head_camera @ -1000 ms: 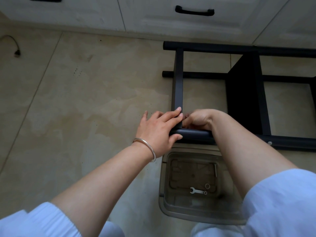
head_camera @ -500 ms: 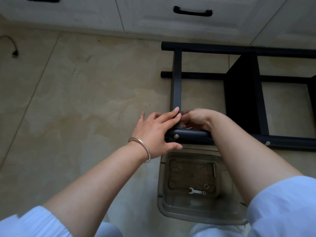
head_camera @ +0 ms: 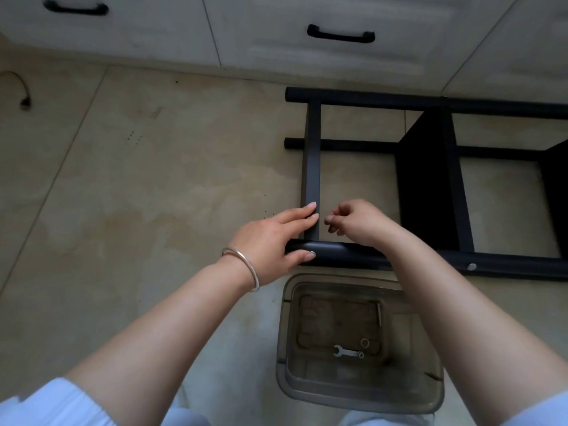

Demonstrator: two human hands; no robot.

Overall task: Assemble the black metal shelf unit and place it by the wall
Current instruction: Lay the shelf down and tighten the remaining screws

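One shelf frame (head_camera: 312, 167) lying on the floor by the cabinets; right end cut off. My left hand (head_camera: 273, 241) grips its corner tube, fingers flat on the crossbar. My right hand (head_camera: 356, 222) hovers, fingertips curled; can't tell if pinching anything. Clear bin (head_camera: 359, 392) below: one wrench (head_camera: 347, 352), one washer (head_camera: 364, 343).

Before you: a clear plastic bin (head_camera: 359, 392) on the beige tiled floor (head_camera: 138, 186), holding a small wrench (head_camera: 347, 352), a washer ring (head_camera: 364, 343) and a bolt (head_camera: 380, 315). Beyond you, white cabinet drawers (head_camera: 276, 29) with black handles (head_camera: 340, 36); far left, a cable end (head_camera: 24, 101).
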